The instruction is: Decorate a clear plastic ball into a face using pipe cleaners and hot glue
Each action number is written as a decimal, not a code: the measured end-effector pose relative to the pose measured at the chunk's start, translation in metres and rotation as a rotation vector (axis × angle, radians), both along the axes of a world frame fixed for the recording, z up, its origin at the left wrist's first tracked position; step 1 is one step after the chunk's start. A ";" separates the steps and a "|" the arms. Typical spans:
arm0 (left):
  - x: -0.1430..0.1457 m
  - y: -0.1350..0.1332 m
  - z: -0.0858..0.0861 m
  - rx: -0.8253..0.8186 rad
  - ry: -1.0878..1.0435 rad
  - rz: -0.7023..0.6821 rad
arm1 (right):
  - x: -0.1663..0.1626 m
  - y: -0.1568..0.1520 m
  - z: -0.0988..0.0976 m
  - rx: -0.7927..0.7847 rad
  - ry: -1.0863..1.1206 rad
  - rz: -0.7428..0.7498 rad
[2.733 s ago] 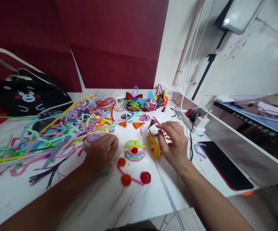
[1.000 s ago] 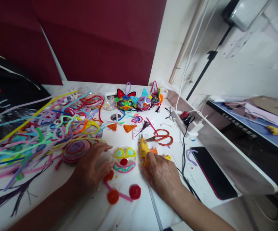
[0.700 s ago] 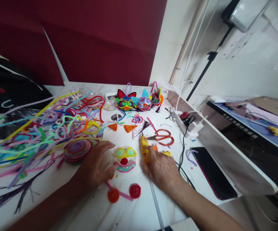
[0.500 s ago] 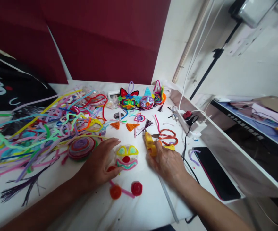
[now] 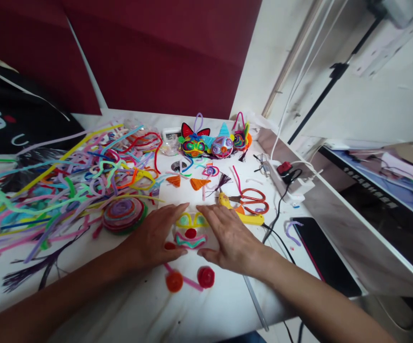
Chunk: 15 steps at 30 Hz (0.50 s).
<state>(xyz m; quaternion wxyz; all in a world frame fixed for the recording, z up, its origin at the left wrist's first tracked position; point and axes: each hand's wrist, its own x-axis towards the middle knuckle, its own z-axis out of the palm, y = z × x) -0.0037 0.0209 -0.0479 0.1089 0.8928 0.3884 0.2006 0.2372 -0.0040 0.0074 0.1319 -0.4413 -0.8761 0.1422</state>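
Observation:
A small clown-like face (image 5: 191, 233) lies on the white table, with yellow-outlined green eyes, a red nose and a pink and teal mouth of pipe cleaner. My left hand (image 5: 156, 234) curves around its left side, thumb and fingers apart. On the other side my right hand (image 5: 229, 236) does the same, its fingers covering part of the upper right edge. I cannot tell whether either hand presses on the piece. Just beyond my right hand rests a yellow glue gun (image 5: 251, 219), partly hidden. Below the face are an orange coil (image 5: 174, 281) and a red coil (image 5: 206, 277).
A heap of pipe cleaners (image 5: 85, 166) spreads over the left side, near a striped coiled disc (image 5: 124, 213). Orange-handled scissors (image 5: 254, 200), a power strip (image 5: 285, 183) and a phone (image 5: 326, 257) lie right. Finished colourful ornaments (image 5: 194, 145) stand behind. A cable (image 5: 281, 247) crosses the table.
My right hand has let go of the glue gun and moved left to the face. My left hand stays at the face's left side. The view has shifted slightly.

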 end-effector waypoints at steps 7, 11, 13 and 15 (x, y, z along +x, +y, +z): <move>-0.002 0.000 -0.013 0.056 -0.051 0.006 | -0.017 0.012 -0.005 -0.074 -0.035 0.044; -0.002 0.000 -0.018 0.068 -0.105 0.022 | -0.019 0.018 -0.009 -0.110 -0.018 0.056; -0.002 -0.001 -0.020 0.060 -0.125 0.029 | -0.020 0.021 -0.011 -0.111 -0.006 0.067; -0.002 -0.001 -0.021 0.035 -0.141 0.043 | -0.021 0.023 -0.014 -0.101 0.009 0.075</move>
